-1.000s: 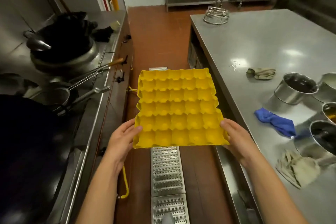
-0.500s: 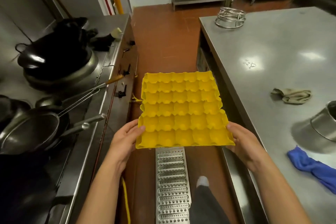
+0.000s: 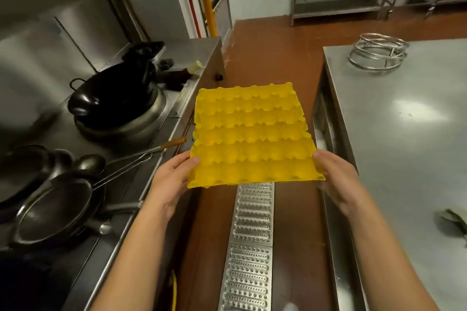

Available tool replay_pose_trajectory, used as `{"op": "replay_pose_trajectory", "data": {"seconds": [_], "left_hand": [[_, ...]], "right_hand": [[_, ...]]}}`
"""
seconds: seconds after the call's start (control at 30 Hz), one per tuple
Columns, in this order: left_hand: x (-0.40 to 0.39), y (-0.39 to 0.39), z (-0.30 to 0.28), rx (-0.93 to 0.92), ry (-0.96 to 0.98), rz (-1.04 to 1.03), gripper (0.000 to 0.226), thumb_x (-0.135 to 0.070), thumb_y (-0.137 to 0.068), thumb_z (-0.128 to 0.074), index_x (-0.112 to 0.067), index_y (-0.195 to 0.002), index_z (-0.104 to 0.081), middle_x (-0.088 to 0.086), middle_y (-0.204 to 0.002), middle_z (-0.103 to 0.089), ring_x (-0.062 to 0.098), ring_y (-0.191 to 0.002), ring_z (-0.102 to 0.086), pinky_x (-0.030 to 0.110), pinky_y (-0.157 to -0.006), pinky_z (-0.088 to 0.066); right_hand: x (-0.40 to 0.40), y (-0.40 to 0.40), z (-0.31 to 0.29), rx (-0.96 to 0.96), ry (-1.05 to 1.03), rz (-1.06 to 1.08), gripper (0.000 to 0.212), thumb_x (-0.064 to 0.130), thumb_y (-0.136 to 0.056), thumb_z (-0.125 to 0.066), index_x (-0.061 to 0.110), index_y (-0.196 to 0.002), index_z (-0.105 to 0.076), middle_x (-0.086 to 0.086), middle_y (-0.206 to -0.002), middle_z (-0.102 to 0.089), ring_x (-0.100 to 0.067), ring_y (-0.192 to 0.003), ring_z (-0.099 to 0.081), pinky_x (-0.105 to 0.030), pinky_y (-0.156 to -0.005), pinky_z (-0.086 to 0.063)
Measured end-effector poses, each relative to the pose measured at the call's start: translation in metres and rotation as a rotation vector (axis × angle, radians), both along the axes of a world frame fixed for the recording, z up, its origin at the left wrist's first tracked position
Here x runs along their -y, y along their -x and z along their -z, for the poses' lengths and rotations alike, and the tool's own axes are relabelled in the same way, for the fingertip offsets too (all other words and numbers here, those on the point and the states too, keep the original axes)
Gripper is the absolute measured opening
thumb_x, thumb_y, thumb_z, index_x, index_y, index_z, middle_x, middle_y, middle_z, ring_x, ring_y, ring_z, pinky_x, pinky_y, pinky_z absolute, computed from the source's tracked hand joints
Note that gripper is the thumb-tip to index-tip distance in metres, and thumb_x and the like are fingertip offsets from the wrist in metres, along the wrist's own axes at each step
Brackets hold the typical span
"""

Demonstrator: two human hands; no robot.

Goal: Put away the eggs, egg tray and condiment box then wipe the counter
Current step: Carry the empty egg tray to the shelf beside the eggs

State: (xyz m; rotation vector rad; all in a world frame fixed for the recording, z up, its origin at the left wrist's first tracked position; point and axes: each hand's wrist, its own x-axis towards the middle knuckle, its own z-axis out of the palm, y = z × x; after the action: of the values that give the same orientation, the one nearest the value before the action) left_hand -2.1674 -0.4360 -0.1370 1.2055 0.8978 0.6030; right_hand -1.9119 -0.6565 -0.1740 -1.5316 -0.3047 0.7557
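Left hand [image 3: 171, 179] and right hand [image 3: 333, 179] grip the yellow egg tray [image 3: 250, 134] (every cup bare) above the floor drain grate [image 3: 252, 235].

The egg tray [image 3: 249, 134] is held level over the aisle, the left hand [image 3: 168, 179] at its near left corner, the right hand [image 3: 334, 179] at its near right. A floor drain grate [image 3: 250, 247] lies below. Woks [image 3: 113, 93] sit left; the worktop [image 3: 404, 146] stands right, a wire ring stand [image 3: 377, 54] at its far end.
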Motion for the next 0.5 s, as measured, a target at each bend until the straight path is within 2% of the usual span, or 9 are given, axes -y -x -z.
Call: {"op": "replay_pose_trajectory", "data": {"seconds": [0.07,0.17,0.27,0.4,0.5], "left_hand": [[-0.012,-0.013,-0.003,0.009,0.005,-0.033,0.027,-0.020,-0.091,-0.069,-0.020,-0.118,-0.068,0.001,-0.109,-0.077,0.017,-0.099,-0.074,0.023,-0.066,-0.058],[-0.033,-0.035,-0.001,0.018,0.014,-0.055,0.022,-0.019,-0.091,-0.069,-0.023,-0.113,-0.069,-0.001,-0.106,-0.077,0.014,-0.095,-0.074,0.020,-0.063,-0.057],[-0.059,-0.064,0.008,0.015,0.019,-0.068,0.018,-0.018,-0.090,-0.070,-0.024,-0.108,-0.071,-0.002,-0.103,-0.078,0.012,-0.092,-0.075,0.018,-0.061,-0.056],[-0.098,-0.104,0.022,0.028,0.043,-0.048,0.016,-0.015,-0.090,-0.070,-0.026,-0.102,-0.072,0.000,-0.101,-0.078,0.014,-0.090,-0.075,0.018,-0.060,-0.056],[-0.143,-0.145,0.034,0.037,0.065,-0.018,0.017,-0.013,-0.090,-0.069,-0.024,-0.103,-0.073,0.003,-0.102,-0.078,0.015,-0.090,-0.075,0.019,-0.061,-0.056]], "right_hand": [[-0.014,-0.012,-0.003,-0.005,0.006,-0.017,0.019,0.041,-0.094,-0.061,0.053,-0.088,-0.074,0.011,-0.092,-0.077,-0.034,-0.110,-0.065,-0.062,-0.097,-0.047],[-0.034,-0.032,-0.004,-0.013,0.013,-0.031,0.017,0.039,-0.095,-0.060,0.046,-0.093,-0.076,0.003,-0.097,-0.077,-0.044,-0.115,-0.058,-0.071,-0.101,-0.037],[-0.056,-0.056,0.000,-0.019,0.010,-0.031,0.017,0.036,-0.096,-0.059,0.040,-0.098,-0.075,-0.001,-0.101,-0.076,-0.043,-0.114,-0.061,-0.071,-0.100,-0.038],[-0.088,-0.089,0.008,-0.025,0.020,-0.045,0.020,0.033,-0.097,-0.058,0.031,-0.114,-0.069,0.004,-0.107,-0.076,-0.022,-0.105,-0.070,-0.054,-0.099,-0.051],[-0.126,-0.121,0.010,-0.060,-0.001,-0.024,0.025,0.027,-0.097,-0.058,0.023,-0.120,-0.066,0.002,-0.107,-0.076,-0.016,-0.099,-0.072,-0.035,-0.080,-0.060]]}}
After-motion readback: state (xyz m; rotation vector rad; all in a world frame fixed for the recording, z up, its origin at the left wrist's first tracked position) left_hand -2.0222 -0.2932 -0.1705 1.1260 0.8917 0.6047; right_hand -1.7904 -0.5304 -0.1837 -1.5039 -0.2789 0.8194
